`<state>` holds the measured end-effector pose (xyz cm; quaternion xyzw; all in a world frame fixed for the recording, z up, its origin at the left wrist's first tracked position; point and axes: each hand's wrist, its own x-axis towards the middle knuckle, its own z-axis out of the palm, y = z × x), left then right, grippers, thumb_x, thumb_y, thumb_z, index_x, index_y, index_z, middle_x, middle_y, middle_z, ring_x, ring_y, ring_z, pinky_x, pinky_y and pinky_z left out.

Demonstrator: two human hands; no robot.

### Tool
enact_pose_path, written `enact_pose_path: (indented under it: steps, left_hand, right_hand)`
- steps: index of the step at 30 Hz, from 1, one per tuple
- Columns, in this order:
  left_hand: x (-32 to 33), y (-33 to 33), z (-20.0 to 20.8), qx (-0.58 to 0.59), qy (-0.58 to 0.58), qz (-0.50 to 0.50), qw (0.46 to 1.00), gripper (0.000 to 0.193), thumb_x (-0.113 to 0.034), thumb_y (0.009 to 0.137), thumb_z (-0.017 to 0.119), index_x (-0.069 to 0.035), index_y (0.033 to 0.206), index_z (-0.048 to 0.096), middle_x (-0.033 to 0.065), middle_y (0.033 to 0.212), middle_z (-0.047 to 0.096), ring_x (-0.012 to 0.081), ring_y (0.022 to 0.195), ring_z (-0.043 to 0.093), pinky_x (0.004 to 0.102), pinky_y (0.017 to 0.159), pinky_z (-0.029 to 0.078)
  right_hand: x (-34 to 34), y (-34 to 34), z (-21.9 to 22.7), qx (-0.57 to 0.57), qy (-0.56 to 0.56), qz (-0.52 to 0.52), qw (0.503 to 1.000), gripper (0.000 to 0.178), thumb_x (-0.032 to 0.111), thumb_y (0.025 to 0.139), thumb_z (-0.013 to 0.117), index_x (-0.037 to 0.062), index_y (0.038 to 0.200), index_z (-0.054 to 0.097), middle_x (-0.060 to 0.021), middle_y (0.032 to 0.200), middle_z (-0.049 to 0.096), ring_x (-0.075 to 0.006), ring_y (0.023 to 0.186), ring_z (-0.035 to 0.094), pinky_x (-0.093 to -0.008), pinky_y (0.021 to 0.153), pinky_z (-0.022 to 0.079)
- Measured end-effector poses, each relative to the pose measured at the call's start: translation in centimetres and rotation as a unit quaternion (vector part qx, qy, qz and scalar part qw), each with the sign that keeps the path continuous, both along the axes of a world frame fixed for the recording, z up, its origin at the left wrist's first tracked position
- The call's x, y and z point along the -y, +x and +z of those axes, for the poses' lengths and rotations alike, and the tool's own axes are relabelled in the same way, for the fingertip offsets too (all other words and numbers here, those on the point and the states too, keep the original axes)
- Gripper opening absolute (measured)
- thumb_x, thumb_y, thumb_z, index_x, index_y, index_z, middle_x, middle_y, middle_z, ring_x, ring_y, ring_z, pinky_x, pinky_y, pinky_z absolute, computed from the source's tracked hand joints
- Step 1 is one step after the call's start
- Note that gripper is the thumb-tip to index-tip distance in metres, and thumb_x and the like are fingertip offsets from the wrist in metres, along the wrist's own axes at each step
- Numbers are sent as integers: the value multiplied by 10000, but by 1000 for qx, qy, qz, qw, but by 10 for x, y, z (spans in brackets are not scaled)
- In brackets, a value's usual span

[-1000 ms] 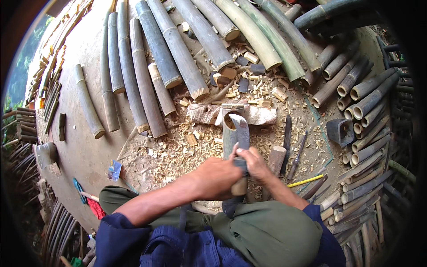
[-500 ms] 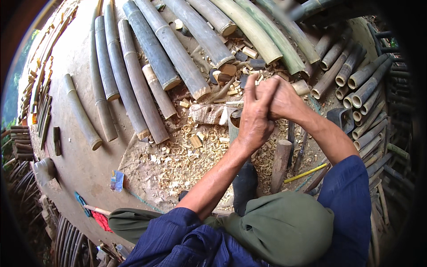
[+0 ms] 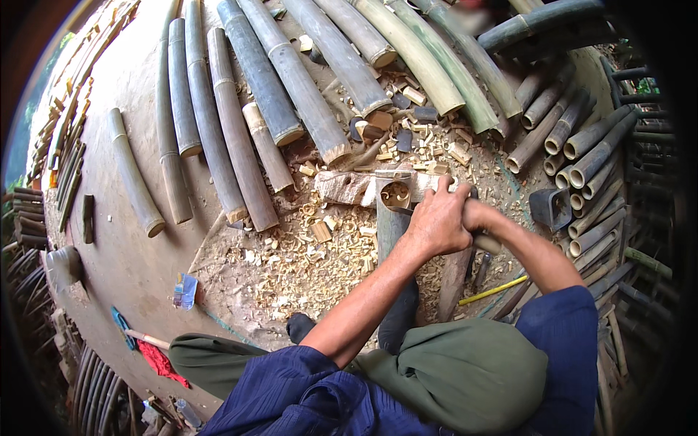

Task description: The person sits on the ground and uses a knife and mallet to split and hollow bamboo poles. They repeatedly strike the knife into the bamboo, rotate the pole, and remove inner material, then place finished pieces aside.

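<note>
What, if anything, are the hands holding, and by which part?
A tool, by its wooden handle: left hand and right hand close together on it, its end showing beyond them; the rest is mostly hidden.

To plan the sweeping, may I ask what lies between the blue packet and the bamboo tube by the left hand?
The head view shows pale shavings and chips between the blue packet and the bamboo tube, thinning toward the packet.
</note>
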<state>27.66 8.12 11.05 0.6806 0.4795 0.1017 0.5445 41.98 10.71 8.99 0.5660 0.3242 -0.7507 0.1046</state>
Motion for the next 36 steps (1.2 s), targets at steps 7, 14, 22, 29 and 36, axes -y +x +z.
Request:
enact_pose_path:
  steps: [7, 14, 22, 29, 36]
  left_hand:
    - [-5, -37, -15, 27, -18, -190, 981, 947, -146, 489, 810, -89, 1419, 639, 216, 1272, 620, 399, 1241, 610, 460, 1089, 516]
    - [14, -76, 6, 54, 131, -20, 990, 901, -44, 652, 730, -213, 1520, 559, 219, 1655, 328, 444, 1570, 255, 564, 1302, 251]
    - [71, -123, -63, 6, -131, 314, 940, 726, -184, 857, 834, 93, 1450, 519, 295, 1331, 659, 341, 1223, 661, 435, 1038, 558]
    - [128, -86, -92, -22, -73, 282, 957, 749, -250, 852, 827, 72, 1456, 522, 290, 1335, 676, 373, 1232, 679, 457, 1061, 536]
    - [113, -111, -99, 45, -101, 314, 943, 579, -214, 885, 787, 70, 1366, 633, 236, 1278, 721, 299, 1188, 703, 404, 1043, 547]
  right_hand:
    - [71, -36, -59, 101, 243, 39, 964, 312, 28, 951, 666, -36, 1252, 615, -187, 1168, 632, -233, 1073, 653, -314, 878, 601]
    - [112, -81, -55, -83, 371, -282, 881, 229, 170, 1003, 645, -27, 1119, 621, -137, 1018, 655, -199, 939, 669, -317, 796, 591]
    - [182, -35, -82, 283, 471, -245, 799, 419, 308, 976, 660, -75, 1122, 574, -271, 1011, 680, -468, 962, 662, -512, 892, 537]
    - [198, -40, -105, 382, 488, -127, 775, 609, 221, 925, 659, -50, 1433, 460, -329, 1320, 521, -512, 1243, 526, -579, 1044, 441]
    - [108, -73, -4, 173, 641, -125, 737, 308, 96, 944, 666, -5, 1232, 627, -220, 1133, 627, -421, 1054, 642, -494, 936, 512]
